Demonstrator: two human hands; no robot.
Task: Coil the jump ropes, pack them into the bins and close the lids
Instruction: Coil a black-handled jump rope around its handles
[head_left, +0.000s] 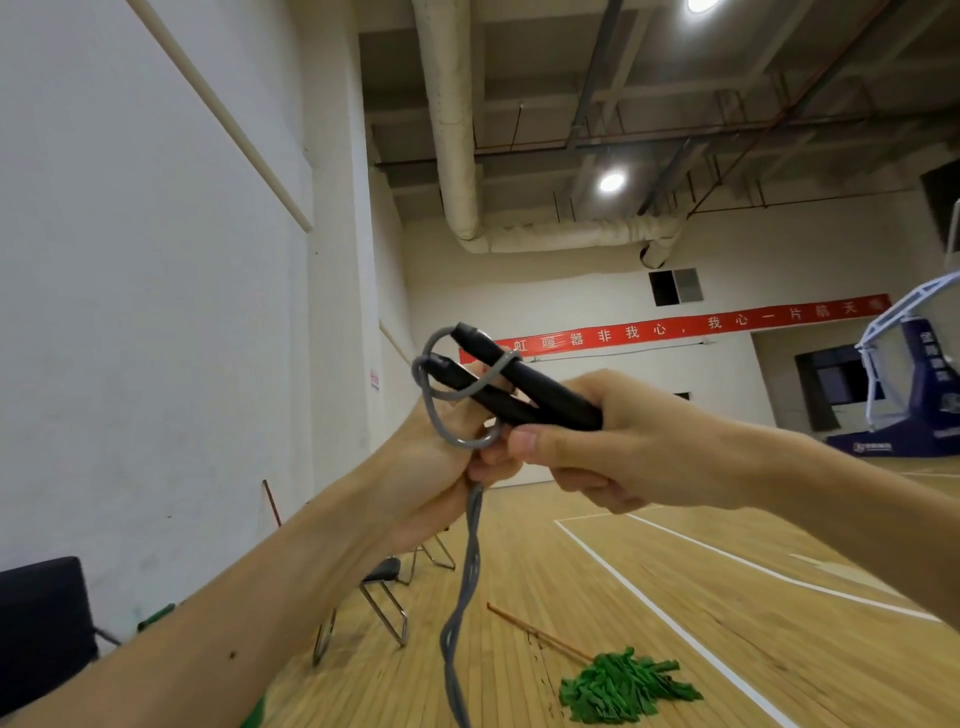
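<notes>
**Both hands on the rope, mid-frame**

I hold the jump rope (470, 405) up in front of me, at the centre of the frame, well above the floor (701, 613). My right hand (623, 447), reaching in from the right edge, is clenched round the butt ends of the two black handles (540, 397). They lie side by side and point toward the upper left. My thumb lies along their underside.

My left hand (431, 467), coming up from the lower left corner, sits just beneath the handles' tips. Its fingers pinch the grey cord (470, 566) where the strands gather. Above that pinch the cord makes loops: one arcs over the tip of the upper handle, another crosses both handles and curls back down to my left fingers. Below the pinch the strands hang twisted together, running straight down and out of the bottom edge of the frame.

On the wooden floor in the lower right lies a green mop (623, 686), its stick slanting toward the upper left. A folding chair (384, 592) stands by the white wall (130, 312) on the left. A red banner (675, 327) runs across the far wall.
</notes>
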